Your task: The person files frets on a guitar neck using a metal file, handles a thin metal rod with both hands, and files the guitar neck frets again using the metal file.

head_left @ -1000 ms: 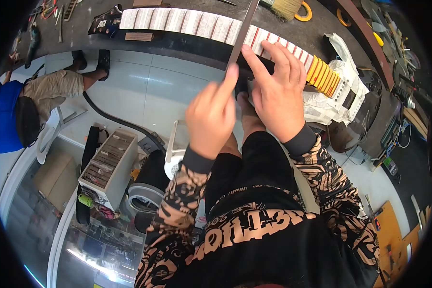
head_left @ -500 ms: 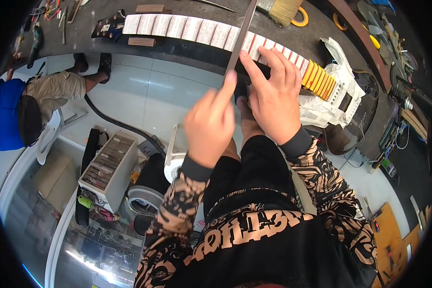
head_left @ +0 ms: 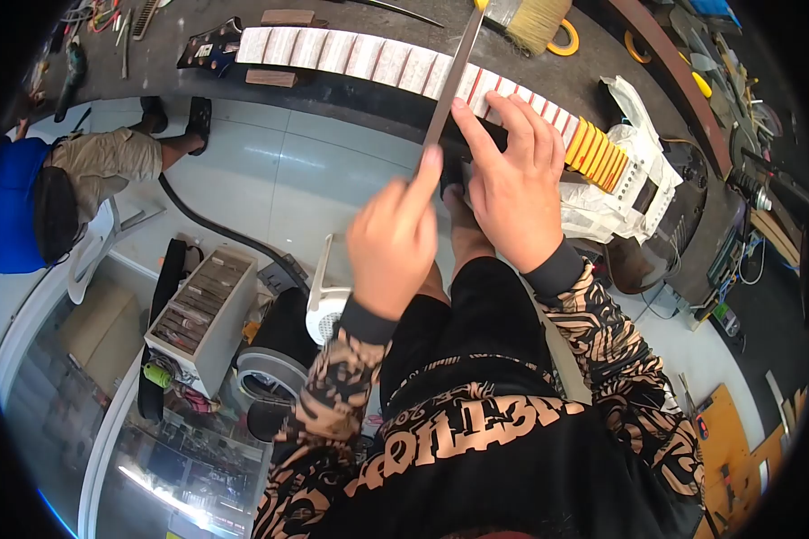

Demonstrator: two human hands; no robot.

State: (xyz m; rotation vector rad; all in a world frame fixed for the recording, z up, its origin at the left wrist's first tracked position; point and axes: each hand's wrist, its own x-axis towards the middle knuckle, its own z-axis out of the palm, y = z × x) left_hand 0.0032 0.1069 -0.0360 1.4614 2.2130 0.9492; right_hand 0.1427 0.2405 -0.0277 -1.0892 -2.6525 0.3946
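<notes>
My left hand (head_left: 391, 247) is closed on the near end of a long flat metal file (head_left: 454, 85), its index finger stretched along it. The file lies crosswise over a guitar neck (head_left: 377, 63) whose fretboard is masked with white tape between the frets. My right hand (head_left: 517, 180) rests on the neck just right of the file, fingers spread, with the index fingertip beside or touching the file's edge. Yellow tape (head_left: 598, 154) covers the highest frets. White paper and tape (head_left: 638, 184) cover part of the guitar body (head_left: 670, 238). A dark headstock (head_left: 211, 49) is at the left.
Wooden blocks (head_left: 270, 78) flank the neck near the headstock. Behind it lie a brush (head_left: 535, 22) and a yellow tape roll (head_left: 564, 38). A person in blue (head_left: 13, 207) sits at the left. A box of dark slabs (head_left: 202, 305) and a white chair (head_left: 324, 314) stand below the bench.
My left hand and the file have shifted slightly toward me, and a yellow part now shows at the file's far end. My right hand stays about where it was.
</notes>
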